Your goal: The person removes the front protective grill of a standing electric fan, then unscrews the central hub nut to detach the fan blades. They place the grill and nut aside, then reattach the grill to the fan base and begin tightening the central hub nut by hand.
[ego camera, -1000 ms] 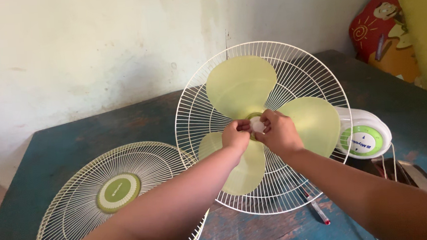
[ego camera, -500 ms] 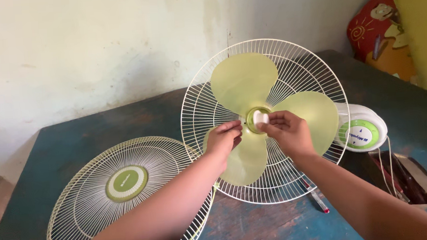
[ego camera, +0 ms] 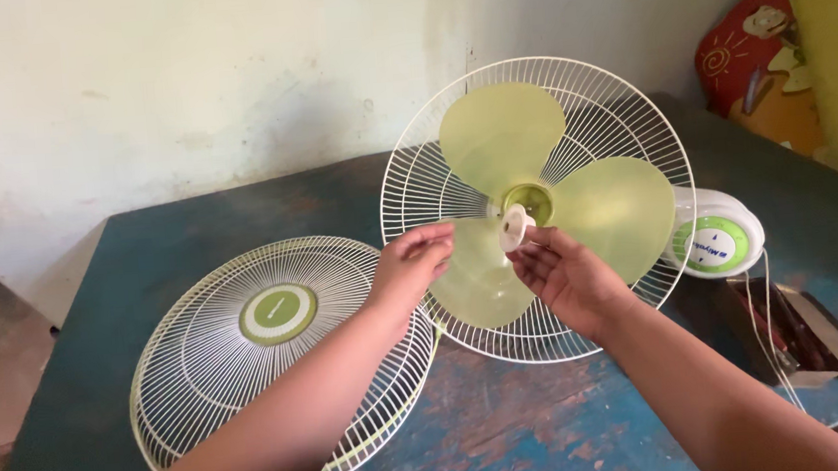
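A fan stands on a dark blue table, its rear wire grille [ego camera: 617, 113] upright with a pale green three-blade propeller [ego camera: 614, 207] in front of it. My right hand [ego camera: 564, 274] holds a small white blade cap [ego camera: 514, 227] by the fingertips, just in front of the green hub [ego camera: 532, 201]. My left hand [ego camera: 411, 266] hovers to the left of the cap, fingers loosely curled, holding nothing, over the lower blade. The detached front grille [ego camera: 279, 344] with a green centre disc lies flat at the left.
The white fan base [ego camera: 724, 239] with a green dial lies behind the grille at the right, its cord trailing over the table edge. A red pen lies under my right forearm. The table [ego camera: 512, 436] has worn paint. A colourful cushion [ego camera: 755, 45] leans at the far right.
Both hands have drawn back from the hub toward me, and the white cap has come off the hub in my right hand. The camera has shifted, so the fan sits further right.
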